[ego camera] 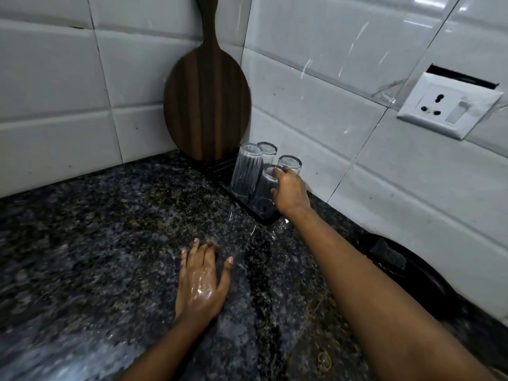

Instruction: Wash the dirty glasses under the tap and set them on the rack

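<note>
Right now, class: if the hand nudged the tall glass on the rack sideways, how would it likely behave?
The tall glass would probably tip rather than slide: it stands upside down, tall and narrow, on the rack. It looks wet, so likely slippery. Being thin clear glass beside the other glasses, it could knock them and chip.

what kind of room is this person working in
Most likely a home kitchen corner: a speckled stone counter against white wall tiles, a wooden chopping board leaning upright, and upturned glasses on a dark rack.
</note>
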### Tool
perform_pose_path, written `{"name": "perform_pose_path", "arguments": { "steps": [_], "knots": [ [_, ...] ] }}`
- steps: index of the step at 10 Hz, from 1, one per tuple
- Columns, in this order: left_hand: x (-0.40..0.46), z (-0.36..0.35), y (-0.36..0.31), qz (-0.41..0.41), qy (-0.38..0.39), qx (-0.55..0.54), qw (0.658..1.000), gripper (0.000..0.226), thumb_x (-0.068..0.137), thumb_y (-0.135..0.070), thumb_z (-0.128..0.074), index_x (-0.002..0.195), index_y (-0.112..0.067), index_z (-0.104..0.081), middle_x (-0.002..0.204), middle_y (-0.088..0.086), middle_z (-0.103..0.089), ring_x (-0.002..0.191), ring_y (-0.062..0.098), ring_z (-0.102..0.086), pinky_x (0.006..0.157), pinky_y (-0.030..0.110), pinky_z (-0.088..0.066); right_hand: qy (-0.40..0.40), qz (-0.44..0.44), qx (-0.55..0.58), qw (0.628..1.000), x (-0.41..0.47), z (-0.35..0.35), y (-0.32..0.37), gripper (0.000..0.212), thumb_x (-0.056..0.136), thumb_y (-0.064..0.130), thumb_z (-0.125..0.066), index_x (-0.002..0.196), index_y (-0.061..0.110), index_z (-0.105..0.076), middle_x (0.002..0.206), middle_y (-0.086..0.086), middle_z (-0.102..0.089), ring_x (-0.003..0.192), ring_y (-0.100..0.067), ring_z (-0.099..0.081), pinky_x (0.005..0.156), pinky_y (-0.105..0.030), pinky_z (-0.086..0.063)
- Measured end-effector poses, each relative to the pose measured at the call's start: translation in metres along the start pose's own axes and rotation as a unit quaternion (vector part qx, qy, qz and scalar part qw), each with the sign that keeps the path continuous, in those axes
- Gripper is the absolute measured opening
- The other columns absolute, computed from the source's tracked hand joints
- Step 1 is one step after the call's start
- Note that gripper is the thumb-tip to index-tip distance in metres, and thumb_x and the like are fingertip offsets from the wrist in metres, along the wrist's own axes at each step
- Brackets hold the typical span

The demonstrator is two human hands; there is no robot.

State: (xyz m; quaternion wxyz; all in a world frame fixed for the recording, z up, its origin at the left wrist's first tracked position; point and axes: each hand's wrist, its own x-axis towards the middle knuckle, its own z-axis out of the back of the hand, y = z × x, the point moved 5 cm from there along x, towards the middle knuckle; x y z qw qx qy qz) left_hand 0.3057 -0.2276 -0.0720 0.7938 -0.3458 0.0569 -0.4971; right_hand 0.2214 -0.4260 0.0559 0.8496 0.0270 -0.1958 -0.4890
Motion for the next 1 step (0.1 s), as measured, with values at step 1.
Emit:
{"name": "perform_pose_path", "arguments": {
  "steps": [1],
  "knots": [
    [0.0013,0.0012,-0.001,0.028,-0.008,-0.048,0.998,0.075,0.085,-0.062,-0.012,0.125,-0.011,-0.05,0.139,0.005,-0.048,0.143,0.016,-0.02,0.12,0.033,0.0,-0.044,-0.028,0.073,0.996,-0.0426,-0.0004,-0.0017,0.05,0.091,0.005,-0.049,0.138,-0.003,-0.034,0.141,-0.024,-0.042,0.129,-0.037,-0.04,0.109,-0.041,-0.035]
  ]
}}
